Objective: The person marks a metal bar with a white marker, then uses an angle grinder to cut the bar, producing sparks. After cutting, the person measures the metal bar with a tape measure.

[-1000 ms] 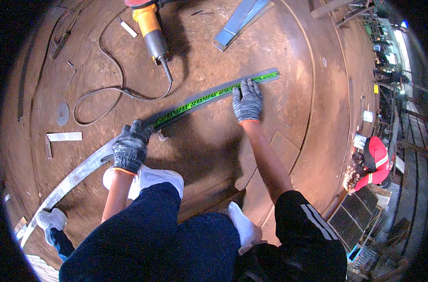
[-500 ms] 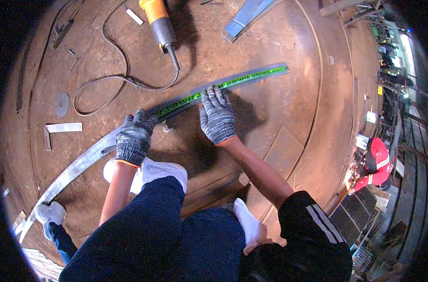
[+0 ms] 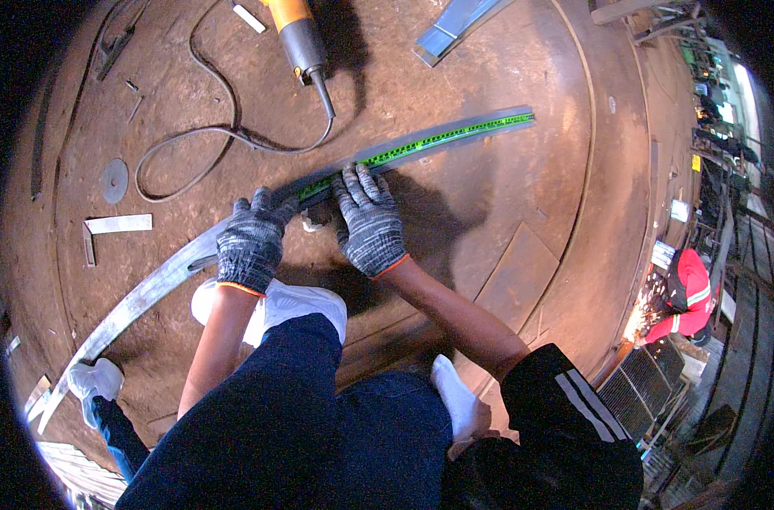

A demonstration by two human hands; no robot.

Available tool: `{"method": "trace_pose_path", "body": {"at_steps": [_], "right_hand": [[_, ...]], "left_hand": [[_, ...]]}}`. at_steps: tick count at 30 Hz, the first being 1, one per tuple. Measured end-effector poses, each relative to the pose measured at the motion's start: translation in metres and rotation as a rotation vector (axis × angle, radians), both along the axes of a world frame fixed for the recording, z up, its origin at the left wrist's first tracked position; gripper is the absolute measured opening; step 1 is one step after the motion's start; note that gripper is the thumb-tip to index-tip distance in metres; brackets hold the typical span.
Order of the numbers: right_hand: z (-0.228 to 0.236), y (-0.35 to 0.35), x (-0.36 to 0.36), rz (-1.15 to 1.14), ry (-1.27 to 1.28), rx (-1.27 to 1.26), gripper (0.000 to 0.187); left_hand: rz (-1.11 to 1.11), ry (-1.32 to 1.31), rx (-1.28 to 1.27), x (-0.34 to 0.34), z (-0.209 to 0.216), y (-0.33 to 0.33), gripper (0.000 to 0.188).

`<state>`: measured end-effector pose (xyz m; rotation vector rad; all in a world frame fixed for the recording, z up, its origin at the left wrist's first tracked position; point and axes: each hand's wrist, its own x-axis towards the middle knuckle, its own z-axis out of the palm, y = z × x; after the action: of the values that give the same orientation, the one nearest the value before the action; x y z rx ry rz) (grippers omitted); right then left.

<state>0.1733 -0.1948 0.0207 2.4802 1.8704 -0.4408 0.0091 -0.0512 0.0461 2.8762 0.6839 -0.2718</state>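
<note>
A long metal bar (image 3: pixel 144 293) runs from the lower left up to the upper right, its edges bent by the lens. Along its right part lies a bright green measuring tape (image 3: pixel 446 138) with dark markings. My left hand (image 3: pixel 252 242), in a grey knit glove, closes over the bar at the tape's near end; its fingertips are partly hidden. On the tape, to the right of it, rests my right hand (image 3: pixel 370 221), gloved alike, with its fingers stretched out across the blade. A small pale scrap (image 3: pixel 313 223) sits between the hands, below the bar.
An orange and grey power tool (image 3: pixel 300 42) lies beyond the bar, its cord (image 3: pixel 225 132) looped leftward. Nearby are a round disc (image 3: pixel 115 180), a try square (image 3: pixel 119 224) and metal strips (image 3: pixel 455 32). At right, a person in red (image 3: pixel 688 289) works amid sparks.
My right hand has slid left along the tape, closer to my left hand. The whole view has shifted slightly, and the left hand stays at the tape's near end.
</note>
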Motion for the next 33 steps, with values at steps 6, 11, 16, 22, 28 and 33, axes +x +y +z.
{"method": "trace_pose_path", "body": {"at_steps": [6, 11, 16, 22, 28, 33], "right_hand": [[0.009, 0.009, -0.008, -0.073, 0.121, 0.311, 0.048], [0.002, 0.006, -0.011, -0.126, 0.16, 0.381, 0.045], [0.005, 0.009, -0.009, -0.116, 0.167, 0.411, 0.046], [0.007, 0.011, -0.008, -0.101, 0.192, 0.399, 0.048], [0.006, 0.006, -0.008, -0.114, 0.151, 0.417, 0.047], [0.005, 0.007, -0.01, -0.128, 0.149, 0.398, 0.042]], "left_hand": [[0.047, 0.176, 0.007, 0.005, 0.002, 0.003, 0.042], [0.029, 0.16, -0.022, 0.012, 0.016, 0.005, 0.043], [0.059, 0.226, -0.036, 0.019, 0.018, 0.005, 0.044], [0.058, 0.317, 0.052, 0.015, 0.002, 0.004, 0.044], [0.035, 0.306, -0.009, 0.024, 0.012, 0.005, 0.045], [0.038, 0.115, -0.098, 0.017, 0.025, 0.009, 0.047]]}}
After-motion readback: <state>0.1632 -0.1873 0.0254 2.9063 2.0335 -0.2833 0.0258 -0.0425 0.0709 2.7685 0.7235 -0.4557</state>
